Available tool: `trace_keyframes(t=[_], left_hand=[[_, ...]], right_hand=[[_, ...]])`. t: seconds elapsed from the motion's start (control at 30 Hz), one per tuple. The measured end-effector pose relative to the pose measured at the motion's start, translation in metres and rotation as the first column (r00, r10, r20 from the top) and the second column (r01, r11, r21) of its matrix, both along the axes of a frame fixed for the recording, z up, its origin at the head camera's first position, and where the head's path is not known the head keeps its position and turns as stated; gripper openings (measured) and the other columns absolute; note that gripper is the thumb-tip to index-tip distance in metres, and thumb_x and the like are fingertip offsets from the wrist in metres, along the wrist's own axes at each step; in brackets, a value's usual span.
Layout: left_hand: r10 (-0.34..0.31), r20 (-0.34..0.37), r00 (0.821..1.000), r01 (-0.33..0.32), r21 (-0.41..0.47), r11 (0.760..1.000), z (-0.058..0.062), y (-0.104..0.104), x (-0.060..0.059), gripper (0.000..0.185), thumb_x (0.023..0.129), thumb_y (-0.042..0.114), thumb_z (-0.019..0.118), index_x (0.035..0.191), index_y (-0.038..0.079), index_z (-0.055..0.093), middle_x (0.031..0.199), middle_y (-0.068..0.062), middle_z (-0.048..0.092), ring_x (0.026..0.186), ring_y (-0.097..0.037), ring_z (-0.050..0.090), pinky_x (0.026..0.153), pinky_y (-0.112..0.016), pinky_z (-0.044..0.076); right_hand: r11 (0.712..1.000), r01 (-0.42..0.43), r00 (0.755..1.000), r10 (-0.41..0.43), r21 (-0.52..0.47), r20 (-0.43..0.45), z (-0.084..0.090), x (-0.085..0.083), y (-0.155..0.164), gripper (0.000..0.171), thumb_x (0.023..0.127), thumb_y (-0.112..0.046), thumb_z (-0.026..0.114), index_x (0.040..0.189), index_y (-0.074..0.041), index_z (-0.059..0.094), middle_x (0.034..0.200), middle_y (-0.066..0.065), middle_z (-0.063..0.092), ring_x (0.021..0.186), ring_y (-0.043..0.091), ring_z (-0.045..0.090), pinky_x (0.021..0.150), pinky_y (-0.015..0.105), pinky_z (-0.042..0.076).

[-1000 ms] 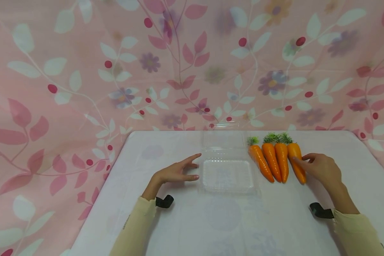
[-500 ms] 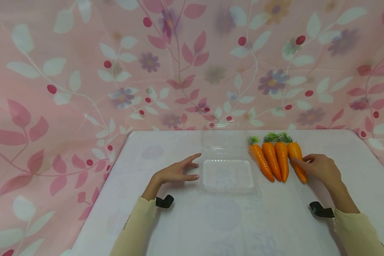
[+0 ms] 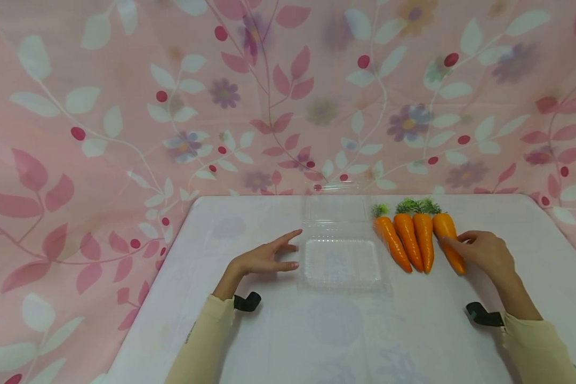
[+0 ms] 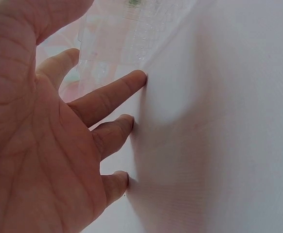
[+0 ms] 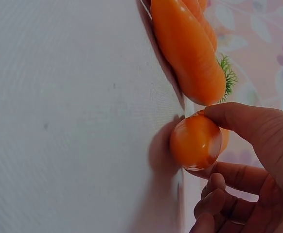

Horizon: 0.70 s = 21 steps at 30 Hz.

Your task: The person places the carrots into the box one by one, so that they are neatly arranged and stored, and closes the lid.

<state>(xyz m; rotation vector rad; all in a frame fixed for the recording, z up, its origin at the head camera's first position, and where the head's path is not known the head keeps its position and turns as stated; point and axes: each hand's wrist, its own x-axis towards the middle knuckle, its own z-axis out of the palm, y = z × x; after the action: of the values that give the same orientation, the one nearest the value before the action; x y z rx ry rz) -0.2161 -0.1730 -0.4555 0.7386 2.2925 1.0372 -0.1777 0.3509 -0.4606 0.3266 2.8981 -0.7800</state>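
Observation:
My right hand (image 3: pixel 487 256) pinches the rightmost orange carrot (image 3: pixel 444 226) between thumb and fingers; the right wrist view shows this carrot (image 5: pixel 195 143) end-on, close over the white cloth. To its left, more carrots (image 3: pixel 407 242) with green tops lie side by side. A clear plastic clamshell box (image 3: pixel 342 264) lies with its lid (image 3: pixel 336 209) folded back. Beside the box's left side is my left hand (image 3: pixel 266 257), fingers spread, holding nothing. In the left wrist view, fingertips of the left hand (image 4: pixel 39 141) touch the cloth, with the clear box (image 4: pixel 114 36) just beyond.
A white cloth covers the table (image 3: pixel 249 341). A pink floral curtain (image 3: pixel 288 96) hangs directly behind the table's back edge. Black wrist cameras (image 3: pixel 247 302) are strapped at both sleeves.
The rightmost carrot has shifted slightly to the right, its tip swinging away from the neighbouring carrot, as my right hand moved a little right with it. My left hand stayed still.

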Motion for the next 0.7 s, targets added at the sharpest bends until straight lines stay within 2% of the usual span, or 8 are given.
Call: trace_keyframes(t=[0.33,0.57,0.7], left_hand=[[0.010,0.016,1.000,-0.009,-0.004,1.000,0.0028,0.0007,0.0016,0.089,0.089,0.048,0.070,0.158,0.037,0.016,0.146,-0.001,0.048,0.142,-0.021,0.032,0.110,-0.057,0.029],[0.010,0.011,1.000,-0.010,-0.013,1.000,0.0026,0.0020,0.0012,0.088,0.089,0.048,0.070,0.158,0.038,0.016,0.147,-0.001,0.048,0.142,-0.021,0.033,0.110,-0.057,0.030],[0.016,0.017,1.000,-0.016,-0.013,1.000,0.0026,0.0019,0.0015,0.088,0.089,0.048,0.070,0.158,0.039,0.016,0.146,0.000,0.048,0.142,-0.021,0.033,0.110,-0.057,0.030]], right_hand=[[1.000,0.018,0.999,-0.018,0.001,-0.041,-0.0012,0.0009,0.0037,0.081,0.088,-0.066,0.059,0.113,0.011,0.061,0.095,0.026,0.063,0.078,0.033,0.056,0.054,0.032,0.044],[0.999,0.043,0.998,-0.044,-0.012,-0.036,0.0031,0.0034,0.0069,0.082,0.089,-0.064,0.058,0.115,0.014,0.060,0.099,0.029,0.061,0.081,0.036,0.054,0.058,0.037,0.047],[0.998,0.054,0.998,-0.055,-0.024,-0.041,0.0049,0.0049,0.0086,0.083,0.089,-0.064,0.058,0.116,0.015,0.059,0.098,0.029,0.062,0.081,0.035,0.053,0.058,0.035,0.045]])
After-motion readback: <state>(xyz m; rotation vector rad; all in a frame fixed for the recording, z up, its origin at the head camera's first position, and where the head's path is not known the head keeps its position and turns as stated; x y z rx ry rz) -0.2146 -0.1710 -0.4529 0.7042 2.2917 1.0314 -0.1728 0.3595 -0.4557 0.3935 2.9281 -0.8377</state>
